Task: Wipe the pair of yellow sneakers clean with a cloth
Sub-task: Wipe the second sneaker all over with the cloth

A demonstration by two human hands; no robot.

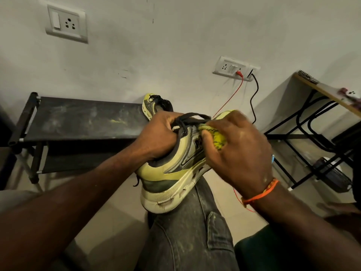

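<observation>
A yellow sneaker (172, 178) with a grey side panel and dark laces rests heel-down on my knee, toe pointing away. My left hand (158, 135) grips its collar, fingers curled into the opening. My right hand (238, 151) holds a bunched yellow cloth (217, 136) with dark marks and presses it against the sneaker's side near the logo. The second yellow sneaker (154, 105) stands on the right end of the black shoe rack (78, 120), partly hidden behind my left hand.
My leg in grey jeans (187, 235) runs up the middle. A wall socket plate (235, 68) has a red wire (228, 98) and a black cable (254, 98) hanging from it. A wooden-topped desk with a black frame (312, 137) stands at the right.
</observation>
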